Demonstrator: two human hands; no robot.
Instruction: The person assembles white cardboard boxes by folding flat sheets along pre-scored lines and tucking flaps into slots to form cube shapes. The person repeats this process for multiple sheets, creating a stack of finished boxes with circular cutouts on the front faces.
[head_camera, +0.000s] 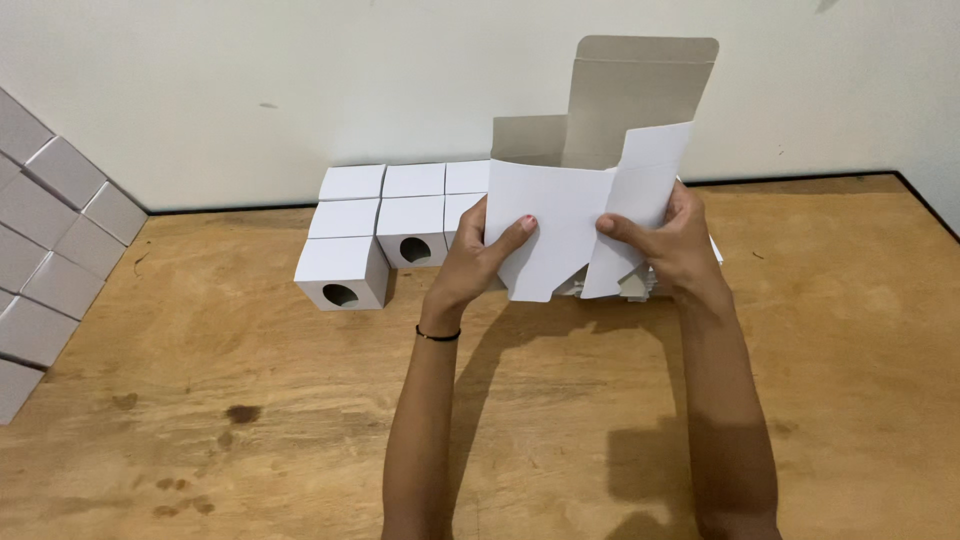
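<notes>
An unfolded white cardboard box (560, 215) is held up above the wooden table (300, 400), its top flap standing open and its bottom flaps hanging loose. My left hand (480, 250) grips its left side with the thumb on the front panel. My right hand (665, 235) grips its right side, thumb pressed on a side flap. Under the held box lies a stack of flat white box blanks (640, 288), mostly hidden.
Several folded white cube boxes (385, 215) stand in rows against the wall, two showing round holes in their front faces. More white boxes (50, 240) are stacked at the left edge. A pale wall (300, 80) runs behind the table.
</notes>
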